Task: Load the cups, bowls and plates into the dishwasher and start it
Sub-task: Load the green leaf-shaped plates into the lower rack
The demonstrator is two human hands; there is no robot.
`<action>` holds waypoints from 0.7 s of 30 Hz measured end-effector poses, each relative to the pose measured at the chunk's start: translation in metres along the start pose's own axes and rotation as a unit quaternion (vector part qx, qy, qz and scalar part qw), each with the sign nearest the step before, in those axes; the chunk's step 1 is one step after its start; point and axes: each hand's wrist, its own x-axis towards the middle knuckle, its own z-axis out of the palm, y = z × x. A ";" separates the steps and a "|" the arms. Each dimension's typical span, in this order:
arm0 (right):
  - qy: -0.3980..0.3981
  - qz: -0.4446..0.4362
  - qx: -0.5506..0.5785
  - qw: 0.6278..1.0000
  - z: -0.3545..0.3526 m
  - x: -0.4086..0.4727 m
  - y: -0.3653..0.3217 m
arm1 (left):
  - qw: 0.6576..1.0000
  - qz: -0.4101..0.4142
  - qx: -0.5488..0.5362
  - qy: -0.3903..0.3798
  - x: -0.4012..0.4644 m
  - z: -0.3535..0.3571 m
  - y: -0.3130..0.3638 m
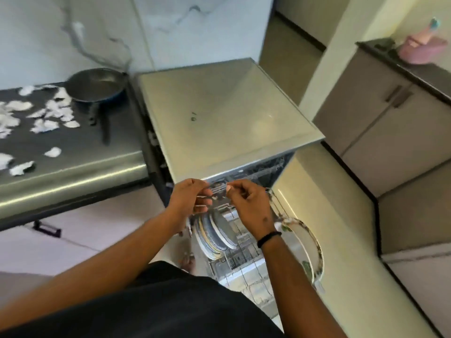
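Observation:
The grey dishwasher (pixel 227 106) stands open below me. Its lower rack (pixel 244 254) is pulled out over the dropped door. Several plates (pixel 216 236) stand on edge in the rack's left side. A large floral-rimmed plate (pixel 308 250) leans at its right side. My left hand (pixel 192 198) and my right hand (pixel 247 203) are close together at the front edge of the upper rack (pixel 218 189), just under the dishwasher's top. Both have curled fingers that appear to pinch the rack's front wire. Blur hides the exact hold.
To the left a dark steel counter (pixel 73 154) carries a frying pan (pixel 97 86) and several white scraps. At the right are grey cabinets (pixel 380 132) with a pink object (pixel 419 48) on top. Cream floor (pixel 329 203) lies right of the dishwasher.

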 end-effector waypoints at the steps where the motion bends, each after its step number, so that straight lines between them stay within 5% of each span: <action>1: -0.026 -0.011 0.005 1.000 0.015 0.004 -0.006 | 1.000 0.014 -0.011 0.019 -0.007 -0.017 0.004; 11: -0.258 -0.127 0.014 0.958 0.173 0.027 -0.085 | 0.958 0.084 -0.121 0.246 -0.042 -0.199 0.026; 21: -0.356 -0.140 0.003 0.924 0.364 0.030 -0.149 | 0.924 0.088 -0.199 0.314 -0.040 -0.367 0.026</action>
